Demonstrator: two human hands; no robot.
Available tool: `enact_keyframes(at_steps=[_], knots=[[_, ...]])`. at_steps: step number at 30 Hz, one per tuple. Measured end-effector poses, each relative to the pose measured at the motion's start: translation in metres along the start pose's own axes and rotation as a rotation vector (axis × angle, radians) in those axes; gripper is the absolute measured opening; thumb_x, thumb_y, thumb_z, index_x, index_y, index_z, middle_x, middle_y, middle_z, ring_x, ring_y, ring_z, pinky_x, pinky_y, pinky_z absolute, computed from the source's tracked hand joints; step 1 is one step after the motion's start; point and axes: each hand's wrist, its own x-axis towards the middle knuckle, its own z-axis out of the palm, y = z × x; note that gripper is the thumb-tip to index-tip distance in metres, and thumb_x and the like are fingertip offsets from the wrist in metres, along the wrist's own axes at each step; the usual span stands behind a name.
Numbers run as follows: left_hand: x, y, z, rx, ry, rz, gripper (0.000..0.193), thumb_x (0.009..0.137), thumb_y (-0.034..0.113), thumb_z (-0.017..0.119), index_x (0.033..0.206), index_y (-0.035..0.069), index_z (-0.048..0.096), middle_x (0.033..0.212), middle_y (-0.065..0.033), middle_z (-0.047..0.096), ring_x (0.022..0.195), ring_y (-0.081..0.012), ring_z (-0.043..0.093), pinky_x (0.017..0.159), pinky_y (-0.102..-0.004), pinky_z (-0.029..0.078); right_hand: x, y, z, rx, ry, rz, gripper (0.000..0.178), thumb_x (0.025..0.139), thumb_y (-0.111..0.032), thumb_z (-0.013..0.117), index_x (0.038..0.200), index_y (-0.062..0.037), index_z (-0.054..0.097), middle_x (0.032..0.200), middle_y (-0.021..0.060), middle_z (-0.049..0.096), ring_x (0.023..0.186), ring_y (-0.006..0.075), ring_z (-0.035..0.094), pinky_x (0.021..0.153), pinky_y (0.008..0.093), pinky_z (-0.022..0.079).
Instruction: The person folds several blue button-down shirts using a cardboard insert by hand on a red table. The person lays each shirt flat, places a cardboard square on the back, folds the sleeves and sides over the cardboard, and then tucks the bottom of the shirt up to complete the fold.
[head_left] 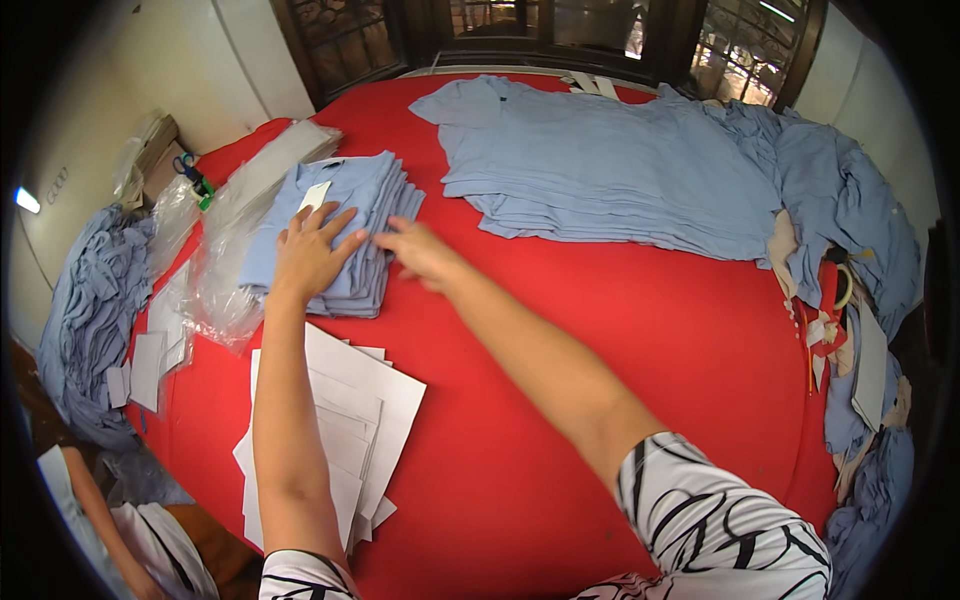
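On the red cloth (pixel 520 340), folded blue shirts (pixel 367 190) are being touched by the left hand (pixel 316 250), fingers spread. Beside them the right hand (pixel 424 254) is being held; its grip can't be told.

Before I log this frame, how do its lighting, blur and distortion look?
Head view: the fisheye bows the dark window frame, with black filling the corners; the right hand looks slightly blurred; the clear plastic bags catch pale glare; a white light glows at far left.

Wide head cam looks down @ both hands (pixel 312 252) (pixel 428 254).
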Motion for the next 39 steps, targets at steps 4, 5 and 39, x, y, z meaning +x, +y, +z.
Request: enact_keyframes(at_steps=[4, 5, 39], knots=[[0.012, 0.010, -0.002, -0.019, 0.002, 0.069, 0.055, 0.092, 0.061, 0.047, 0.134, 0.027, 0.059, 0.146, -0.0029, 0.047, 0.139, -0.0329, 0.034, 0.112, -0.0571, 0.025, -0.006, -0.002, -0.196, -1.070, 0.827, -0.557, 0.025, 0.086, -0.017, 0.057, 0.106, -0.0077, 0.070, 0.100, 0.0177, 0.067, 0.094, 0.0362, 0.063, 0.082, 0.0471, 0.050], [0.008, -0.002, -0.001, -0.041, -0.010, 0.049, 0.056, 0.092, 0.061, 0.047, 0.135, 0.026, 0.058, 0.147, -0.0031, 0.046, 0.139, -0.0330, 0.034, 0.112, -0.0574, 0.024, -0.025, -0.014, -0.231, -1.264, 0.865, -0.382, 0.027, 0.089, -0.022, 0.053, 0.107, -0.0093, 0.069, 0.107, 0.0162, 0.065, 0.102, 0.0359, 0.061, 0.087, 0.0503, 0.047], [-0.357, 0.251, 0.014, -0.731, -0.097, -0.018, 0.046, 0.083, -0.002, 0.055, 0.128, 0.005, 0.056, 0.098, -0.0188, 0.058, 0.083, -0.0387, 0.061, 0.074, -0.0466, 0.052, -0.454, 0.060, -0.080, -0.823, 0.403, -0.267, 0.036, 0.087, -0.026, 0.066, 0.108, 0.0031, 0.061, 0.111, 0.0175, 0.060, 0.106, 0.0348, 0.058, 0.088, 0.0389, 0.047]])
